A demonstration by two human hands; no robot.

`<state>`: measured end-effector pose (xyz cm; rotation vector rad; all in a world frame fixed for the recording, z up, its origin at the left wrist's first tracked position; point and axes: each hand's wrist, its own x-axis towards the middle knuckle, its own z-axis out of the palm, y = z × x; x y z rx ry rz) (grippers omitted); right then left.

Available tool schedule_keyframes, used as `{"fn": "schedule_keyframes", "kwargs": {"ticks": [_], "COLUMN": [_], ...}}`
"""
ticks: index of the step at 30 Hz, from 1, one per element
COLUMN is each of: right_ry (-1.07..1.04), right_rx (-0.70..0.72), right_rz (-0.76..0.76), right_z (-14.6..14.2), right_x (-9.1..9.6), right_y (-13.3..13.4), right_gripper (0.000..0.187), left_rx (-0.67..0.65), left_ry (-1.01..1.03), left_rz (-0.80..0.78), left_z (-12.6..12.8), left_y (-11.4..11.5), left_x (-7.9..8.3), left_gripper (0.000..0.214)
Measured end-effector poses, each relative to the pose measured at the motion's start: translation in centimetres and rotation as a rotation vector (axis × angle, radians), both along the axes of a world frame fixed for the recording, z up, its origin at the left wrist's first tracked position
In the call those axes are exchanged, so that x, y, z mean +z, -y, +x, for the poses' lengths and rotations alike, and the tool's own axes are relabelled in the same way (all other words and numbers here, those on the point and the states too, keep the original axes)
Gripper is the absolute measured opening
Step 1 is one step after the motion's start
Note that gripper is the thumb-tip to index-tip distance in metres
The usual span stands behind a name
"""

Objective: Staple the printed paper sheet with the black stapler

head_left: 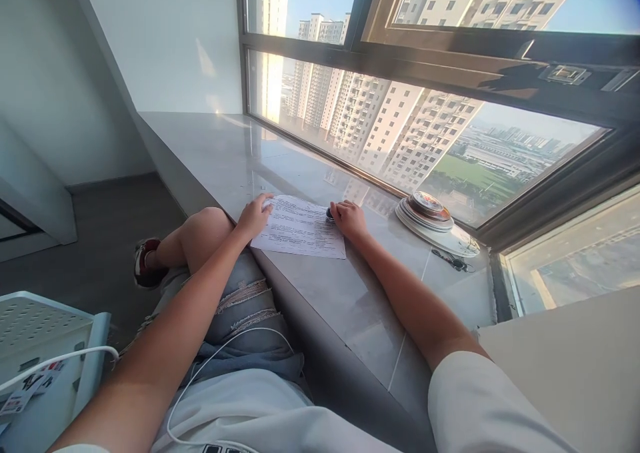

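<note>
A printed sheet of paper [300, 230] lies on the grey stone window sill, its near left corner reaching over the sill's edge. My left hand [255, 216] is at the sheet's left edge, fingers bent over the upper left corner and gripping it. On the sheet's right side rests my right hand [350, 218], its fingers closed around a small dark rounded object [329, 214]. Most of that object is hidden by the fingers, so I cannot tell its kind.
The sill [200, 146] runs along a large window [425, 60]. Stacked plate-like discs [427, 216] stand to the right, with a small black corded item [453, 261] beside them. A white perforated cart [45, 326] is at lower left. A white cable [220, 350] crosses my lap.
</note>
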<state>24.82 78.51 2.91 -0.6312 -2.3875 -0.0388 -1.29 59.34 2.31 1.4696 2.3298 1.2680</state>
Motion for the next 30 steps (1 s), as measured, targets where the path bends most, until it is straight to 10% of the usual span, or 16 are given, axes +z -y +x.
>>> {"fn": "schedule_keyframes", "kwargs": {"ticks": [30], "right_ry": [0.070], "right_rx": [-0.010], "right_rz": [0.031], "right_z": [-0.33], "right_x": [-0.20], "right_y": [-0.14], "right_gripper": [0.071], "left_rx": [0.003], "left_ry": [0.017], "left_rz": [-0.011], "left_z": [0.27], "left_y": [0.15], "left_x": [0.17], "left_gripper": [0.045]}}
